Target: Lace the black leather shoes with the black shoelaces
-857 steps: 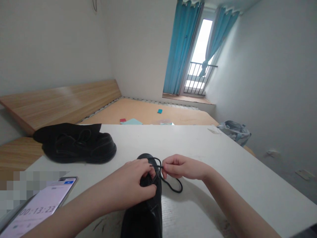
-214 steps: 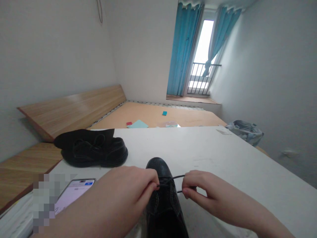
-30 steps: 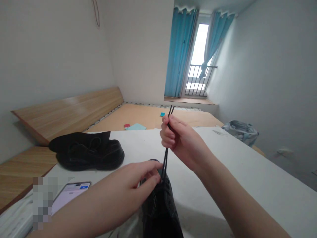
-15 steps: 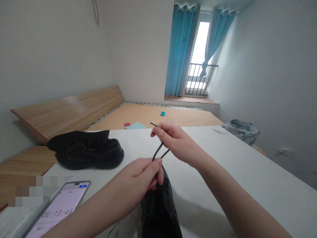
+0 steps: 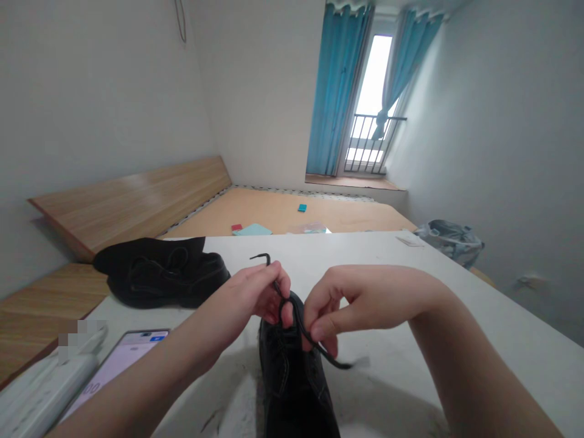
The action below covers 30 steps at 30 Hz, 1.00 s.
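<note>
A black lace-up shoe (image 5: 298, 383) stands on the white table in front of me, its toe pointing toward me. Above its opening, my left hand (image 5: 262, 292) pinches one part of the black shoelace (image 5: 298, 313), whose thin tip sticks up past the fingers. On the right side of the shoe my right hand (image 5: 335, 310) grips another part of the lace, and a loose end hangs out below toward the right. Between the hands the lace curves and crosses over itself. A matching black shoe (image 5: 168, 277) with its lace in a bow lies at the left.
At the lower left a phone (image 5: 118, 359) lies beside a white object (image 5: 55, 389). The white table (image 5: 456, 316) meets a wooden bed board (image 5: 264, 207) holding small cards. A bag-lined bin (image 5: 449, 240) stands beyond the right edge.
My right hand has come down to the right side of the shoe with a lace end. My left hand has moved up slightly, a lace tip now showing above it.
</note>
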{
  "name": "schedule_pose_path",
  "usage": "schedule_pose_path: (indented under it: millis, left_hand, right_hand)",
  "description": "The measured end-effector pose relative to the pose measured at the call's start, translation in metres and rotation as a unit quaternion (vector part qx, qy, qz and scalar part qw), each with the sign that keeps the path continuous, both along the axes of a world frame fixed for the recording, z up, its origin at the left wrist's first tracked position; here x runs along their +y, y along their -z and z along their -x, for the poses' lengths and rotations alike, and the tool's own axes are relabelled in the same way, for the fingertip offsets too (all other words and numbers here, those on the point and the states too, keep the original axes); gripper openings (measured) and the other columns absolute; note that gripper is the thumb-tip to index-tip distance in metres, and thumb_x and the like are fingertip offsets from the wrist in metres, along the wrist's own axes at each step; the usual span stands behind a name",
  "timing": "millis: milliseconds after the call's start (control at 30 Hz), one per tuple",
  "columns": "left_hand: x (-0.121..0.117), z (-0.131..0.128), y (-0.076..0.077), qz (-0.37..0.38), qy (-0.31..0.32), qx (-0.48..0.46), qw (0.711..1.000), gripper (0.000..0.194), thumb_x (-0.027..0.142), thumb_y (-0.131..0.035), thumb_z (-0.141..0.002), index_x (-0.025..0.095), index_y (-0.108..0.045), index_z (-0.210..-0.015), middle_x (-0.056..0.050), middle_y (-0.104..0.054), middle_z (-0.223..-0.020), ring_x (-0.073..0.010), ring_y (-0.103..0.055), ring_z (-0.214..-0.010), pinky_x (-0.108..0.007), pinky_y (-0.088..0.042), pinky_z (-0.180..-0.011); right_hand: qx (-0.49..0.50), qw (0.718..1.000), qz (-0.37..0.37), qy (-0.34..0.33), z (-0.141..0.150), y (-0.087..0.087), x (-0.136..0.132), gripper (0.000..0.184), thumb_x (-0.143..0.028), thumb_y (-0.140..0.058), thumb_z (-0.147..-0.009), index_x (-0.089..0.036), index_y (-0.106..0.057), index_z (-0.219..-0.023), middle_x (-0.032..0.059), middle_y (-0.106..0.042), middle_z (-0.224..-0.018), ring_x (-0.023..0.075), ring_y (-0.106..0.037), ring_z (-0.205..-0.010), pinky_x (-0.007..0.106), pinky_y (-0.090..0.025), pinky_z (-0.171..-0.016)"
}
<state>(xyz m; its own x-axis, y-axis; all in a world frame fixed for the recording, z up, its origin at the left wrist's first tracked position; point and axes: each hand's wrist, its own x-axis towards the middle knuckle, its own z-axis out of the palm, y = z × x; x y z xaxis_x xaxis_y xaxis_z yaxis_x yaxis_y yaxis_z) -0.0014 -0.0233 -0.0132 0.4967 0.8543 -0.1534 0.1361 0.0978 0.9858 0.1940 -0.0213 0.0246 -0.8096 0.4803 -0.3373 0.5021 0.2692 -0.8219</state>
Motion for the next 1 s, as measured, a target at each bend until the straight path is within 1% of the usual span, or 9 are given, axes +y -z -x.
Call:
schedule_pose_path:
  millis: [67,200,333,467,600,700,767,867,1000]
  left_hand:
    - [-0.004,0.001,-0.006,-0.067,0.014,0.038,0.997,0.041,0.05,-0.041,-0.089,0.019,-0.054,-0.066,0.0,-0.063,-0.062,-0.019,-0.062,-0.068,-0.032,-0.046,-0.072]
    - [-0.015,0.007,-0.013,-0.213,0.009,0.15,0.965,0.044,0.045,-0.036,-0.093,0.02,-0.057,-0.063,0.002,-0.061,-0.07,-0.0178,-0.058,-0.076,-0.029,-0.042,-0.074]
    - [-0.02,0.011,-0.014,-0.307,0.019,0.265,0.914,0.041,0.042,-0.032,-0.095,0.021,-0.054,-0.068,0.002,-0.057,-0.07,-0.018,-0.055,-0.072,-0.03,-0.037,-0.068]
    - [-0.022,0.012,-0.016,-0.362,0.024,0.304,0.881,0.041,0.04,-0.032,-0.095,0.021,-0.052,-0.065,0.001,-0.055,-0.069,-0.0185,-0.054,-0.071,-0.031,-0.035,-0.067]
    - [-0.025,0.016,-0.02,-0.334,0.042,0.29,0.896,0.041,0.04,-0.031,-0.096,0.023,-0.057,-0.069,0.002,-0.057,-0.071,-0.0173,-0.055,-0.07,-0.03,-0.036,-0.066]
    - [-0.028,0.02,-0.023,-0.327,0.05,0.291,0.898,0.038,0.039,-0.033,-0.096,0.024,-0.06,-0.074,0.003,-0.059,-0.073,-0.017,-0.057,-0.072,-0.029,-0.038,-0.068]
    - [-0.031,0.022,-0.024,-0.327,0.06,0.277,0.902,0.036,0.039,-0.034,-0.097,0.027,-0.063,-0.079,0.004,-0.063,-0.08,-0.017,-0.059,-0.078,-0.028,-0.041,-0.073]
    - [-0.033,0.023,-0.025,-0.331,0.07,0.251,0.907,0.034,0.038,-0.034,-0.097,0.029,-0.064,-0.084,0.005,-0.066,-0.088,-0.0171,-0.06,-0.087,-0.027,-0.042,-0.08]
    - [-0.031,0.022,-0.025,-0.349,0.063,0.243,0.903,0.032,0.037,-0.036,-0.098,0.027,-0.063,-0.085,0.006,-0.067,-0.092,-0.0166,-0.06,-0.088,-0.025,-0.042,-0.082]
  right_hand:
    - [-0.007,1.0,-0.011,0.024,0.005,0.006,0.001,0.02,-0.029,-0.055,-0.087,-0.014,-0.063,-0.077,0.0007,-0.062,-0.066,0.0115,-0.056,-0.064,0.024,-0.045,-0.065]
    - [-0.027,0.99,-0.086,0.106,0.014,0.016,0.004,0.027,-0.041,-0.06,-0.082,-0.016,-0.059,-0.073,-0.003,-0.054,-0.06,0.0104,-0.049,-0.057,0.022,-0.037,-0.052]
    - [-0.046,0.981,-0.148,0.117,0.025,0.021,0.001,0.019,-0.03,-0.053,-0.081,-0.017,-0.058,-0.068,-0.0034,-0.053,-0.061,0.0103,-0.046,-0.057,0.023,-0.036,-0.055]
    - [-0.094,0.965,-0.182,0.163,0.034,0.021,-0.003,0.025,-0.027,-0.047,-0.081,-0.017,-0.056,-0.061,-0.0009,-0.054,-0.056,0.0129,-0.049,-0.055,0.026,-0.036,-0.054]
    - [0.046,0.992,-0.093,0.065,0.026,0.021,0.006,0.013,-0.014,-0.049,-0.08,-0.017,-0.062,-0.077,-0.0016,-0.058,-0.074,0.0122,-0.052,-0.07,0.025,-0.042,-0.066]
    - [0.146,0.989,0.003,0.008,0.016,0.022,0.016,0.01,-0.013,-0.054,-0.082,-0.016,-0.061,-0.088,-0.0011,-0.06,-0.082,0.0116,-0.054,-0.077,0.025,-0.043,-0.07]
    - [0.179,0.982,0.047,0.03,0.013,0.024,0.02,0.009,-0.021,-0.055,-0.087,-0.015,-0.061,-0.088,-0.0009,-0.061,-0.079,0.0109,-0.055,-0.074,0.025,-0.045,-0.07]
    - [0.228,0.965,0.062,0.115,0.015,0.028,0.023,0.019,-0.03,-0.058,-0.089,-0.013,-0.063,-0.082,-0.0004,-0.061,-0.075,0.0098,-0.055,-0.069,0.024,-0.047,-0.07]
    - [0.331,0.916,0.133,0.186,0.02,0.032,0.026,0.023,-0.027,-0.054,-0.091,-0.014,-0.061,-0.073,0.0012,-0.063,-0.079,0.0109,-0.059,-0.075,0.025,-0.048,-0.077]
